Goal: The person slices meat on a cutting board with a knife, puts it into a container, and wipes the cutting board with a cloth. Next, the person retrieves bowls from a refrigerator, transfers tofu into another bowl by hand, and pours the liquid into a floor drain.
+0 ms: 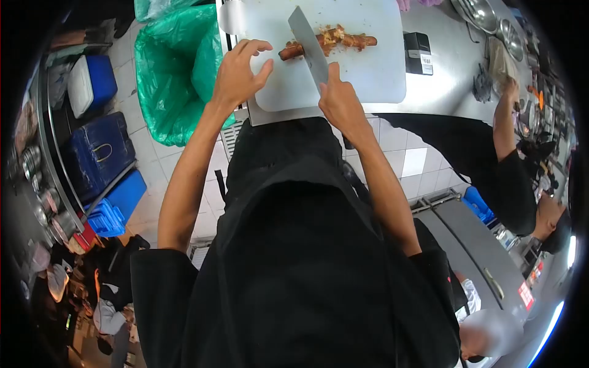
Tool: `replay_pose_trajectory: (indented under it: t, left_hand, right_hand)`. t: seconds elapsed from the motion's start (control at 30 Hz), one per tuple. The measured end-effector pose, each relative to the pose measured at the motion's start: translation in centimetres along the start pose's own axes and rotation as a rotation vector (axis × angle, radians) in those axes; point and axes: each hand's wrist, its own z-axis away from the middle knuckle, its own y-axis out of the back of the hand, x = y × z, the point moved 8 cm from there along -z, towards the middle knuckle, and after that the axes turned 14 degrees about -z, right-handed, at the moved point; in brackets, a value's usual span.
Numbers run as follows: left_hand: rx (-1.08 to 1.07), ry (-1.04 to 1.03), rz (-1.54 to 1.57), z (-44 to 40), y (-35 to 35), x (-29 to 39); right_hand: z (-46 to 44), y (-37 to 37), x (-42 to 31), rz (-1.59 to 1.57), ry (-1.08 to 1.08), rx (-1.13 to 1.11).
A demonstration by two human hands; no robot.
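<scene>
A white cutting board [368, 80] lies on the steel counter in front of me. My right hand [341, 103] is wrapped around the handle of a cleaver [307, 46], whose broad blade slants up and to the left. Across the board stretches a long, reddish-brown cooked food, perhaps meat, with a crumbly chopped part [343, 39] right of the blade. A smoother piece [291, 51] sits left of it. My left hand [243, 70] hovers by the board's left edge, fingers apart and curved, holding nothing. The blade hides part of the food.
A bin lined with a green bag [165, 80] stands left of the counter. A small black box [418, 54] sits right of the board. Another person's hand [509, 89] is by a cloth further right. Metal bowls [481, 13] lie at the back right.
</scene>
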Motion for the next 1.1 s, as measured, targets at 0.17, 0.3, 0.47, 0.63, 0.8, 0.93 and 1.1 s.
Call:
replay_pose_trajectory:
  t: [0.17,0.3,0.47,0.63,0.8,0.93,1.1]
  left_hand:
    - [-0.065,-0.049,-0.027,-1.6,-2.2,0.9]
    - [-0.147,-0.117,-0.102,-2.4,-3.7,0.8]
    - [-0.155,-0.109,-0.086,-2.5,-4.3,0.6]
    - [-0.134,-0.137,-0.095,-2.6,-4.7,0.6]
    - [-0.157,-0.138,-0.093,-2.6,-5.0,0.5]
    - [-0.117,-0.124,-0.054,-2.5,-5.1,0.4]
    - [-0.087,-0.109,-0.019,-2.4,-4.9,0.3]
  right_hand:
    - [0.4,1.3,-2.5,0.052,-0.12,-0.018]
    - [1.0,1.1,-3.6,0.029,-0.149,-0.03]
    - [1.3,-0.5,-4.3,0.046,-0.089,-0.052]
    - [1.9,-0.8,-4.5,0.064,-0.107,-0.075]
    - [2.6,-0.3,-5.3,0.135,-0.156,-0.15]
    - [1.8,-0.6,-4.7,0.132,-0.149,-0.135]
    - [-0.7,-1.4,-4.0,0.065,-0.121,-0.079]
